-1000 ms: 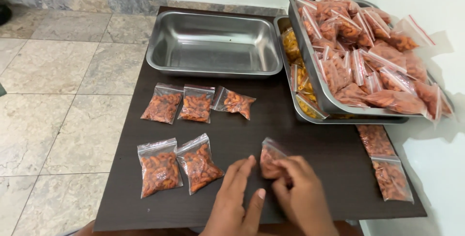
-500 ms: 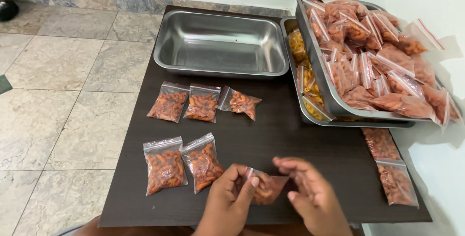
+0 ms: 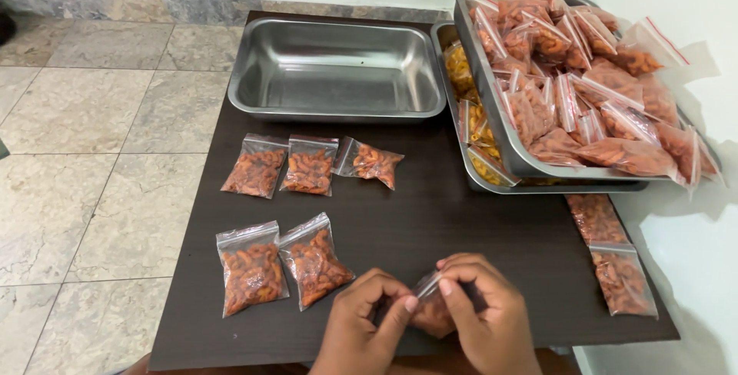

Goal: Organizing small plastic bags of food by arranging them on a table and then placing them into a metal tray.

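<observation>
Both hands meet at the near edge of the dark wood-grain tabletop (image 3: 430,221), w/ a small clear zip packet of orange-red snack pieces (image 3: 430,307) pinched between them. Left hand (image 3: 367,329) clenches the packet's left side w/ thumb and forefinger; right hand (image 3: 486,315) grasps the top strip, fingertips (image 3: 446,286) pressed on the seal. Packet is mostly covered by the fingers, so only its upper corner and some orange filling show.

Just left of the grip lie two filled zip packets side by side (image 3: 283,264), flat on the table, touching each other. Farther out from the grip, past those, a row of three more packets (image 3: 309,166); the rightmost one tilted. Beyond that row sits an empty rectangular stainless steel tray (image 3: 336,71).

To the right of the grip, near the table's edge, two more packets lie end to end (image 3: 611,256). Up-right from the hands, a steel tray heaped w/ filled packets (image 3: 584,75) is stacked on a lower steel tray holding yellow snack packets (image 3: 467,106).
</observation>
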